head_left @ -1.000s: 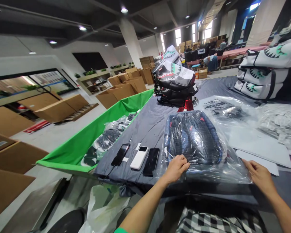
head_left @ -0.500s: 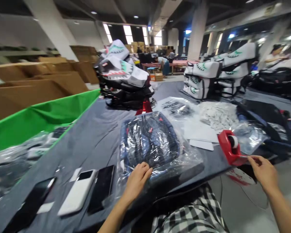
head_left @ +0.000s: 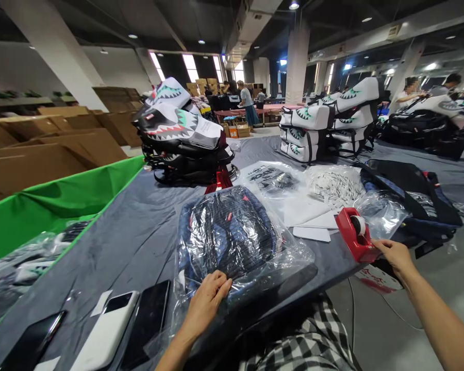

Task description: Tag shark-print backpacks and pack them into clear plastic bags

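A dark backpack sealed in a clear plastic bag (head_left: pixel 232 237) lies on the grey table (head_left: pixel 139 232) in front of me. My left hand (head_left: pixel 206 301) rests on the bag's near edge, fingers curled down and pressing the plastic. My right hand (head_left: pixel 396 255) reaches to the right and touches the front end of a red tape dispenser (head_left: pixel 355 234) at the table's corner, its fingers pinched at the tape end. Whether tape is between the fingers is too small to tell.
Two phones and a white power bank (head_left: pixel 104 330) lie at the near left. A green bin (head_left: pixel 42 206) with bagged items runs along the left edge. Stacks of shark-print backpacks (head_left: pixel 178 129), white ones (head_left: pixel 325 123), papers (head_left: pixel 313 216) and other people stand farther back.
My right hand left the bag's right corner and swung right to the red tape dispenser. My view turned right. My left hand stayed on the bag's near edge.
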{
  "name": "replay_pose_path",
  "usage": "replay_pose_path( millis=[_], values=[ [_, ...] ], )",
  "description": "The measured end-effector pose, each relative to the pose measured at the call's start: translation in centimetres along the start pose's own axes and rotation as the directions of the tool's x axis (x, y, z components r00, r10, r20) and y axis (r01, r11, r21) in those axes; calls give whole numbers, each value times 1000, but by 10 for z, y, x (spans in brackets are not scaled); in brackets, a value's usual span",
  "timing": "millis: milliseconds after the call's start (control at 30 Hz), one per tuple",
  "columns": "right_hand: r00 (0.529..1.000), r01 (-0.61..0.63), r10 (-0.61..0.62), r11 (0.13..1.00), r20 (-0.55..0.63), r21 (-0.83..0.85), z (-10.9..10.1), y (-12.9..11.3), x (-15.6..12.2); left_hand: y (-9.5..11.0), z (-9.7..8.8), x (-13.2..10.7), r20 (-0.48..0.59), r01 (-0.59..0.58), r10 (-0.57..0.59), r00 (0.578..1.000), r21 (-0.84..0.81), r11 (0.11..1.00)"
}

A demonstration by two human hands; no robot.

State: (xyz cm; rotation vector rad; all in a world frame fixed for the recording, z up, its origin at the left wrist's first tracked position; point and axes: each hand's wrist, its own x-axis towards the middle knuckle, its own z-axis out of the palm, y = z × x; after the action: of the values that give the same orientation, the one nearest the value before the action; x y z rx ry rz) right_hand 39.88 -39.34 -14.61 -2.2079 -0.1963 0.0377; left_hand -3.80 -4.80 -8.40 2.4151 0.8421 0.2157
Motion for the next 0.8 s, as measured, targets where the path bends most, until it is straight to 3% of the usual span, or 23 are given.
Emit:
replay_pose_path(
  millis=[133,267,333,400,467,533,600,700,767,800],
  values=[
    [999,-33,34,999,-34,16,-15,1,-14,1,0,-1,10,14,-14,1000,12,1000],
    [975,-209,222,934,-12,289,-15,8,-52,3,-2,-2,39,44,-44,998,10,999],
    [961,-275,265,864,83,422,2,3,-74,5,-4,-2,49,42,-42,998,4,999],
    [949,-308,228,822,217,479,26,-13,-96,9,-6,-3,49,36,-36,998,-1,999],
    [889,-369,134,774,437,515,50,-41,-120,15,-8,-5,51,28,-27,998,-8,1000],
    [740,-416,-62,740,670,528,67,-78,-141,19,-10,-6,62,20,-19,998,-12,1000],
    [529,-327,-337,766,779,553,75,-121,-153,21,-10,-6,66,15,-15,998,2,1000],
    [164,117,-626,780,762,615,86,-187,-149,18,-10,-3,34,23,-24,999,30,999],
    [-80,396,-643,681,761,617,101,-224,-141,16,-9,-3,16,30,-31,999,33,999],
    [-166,500,-627,612,761,613,111,-239,-137,15,-8,-3,12,29,-30,999,29,999]
  ],
)
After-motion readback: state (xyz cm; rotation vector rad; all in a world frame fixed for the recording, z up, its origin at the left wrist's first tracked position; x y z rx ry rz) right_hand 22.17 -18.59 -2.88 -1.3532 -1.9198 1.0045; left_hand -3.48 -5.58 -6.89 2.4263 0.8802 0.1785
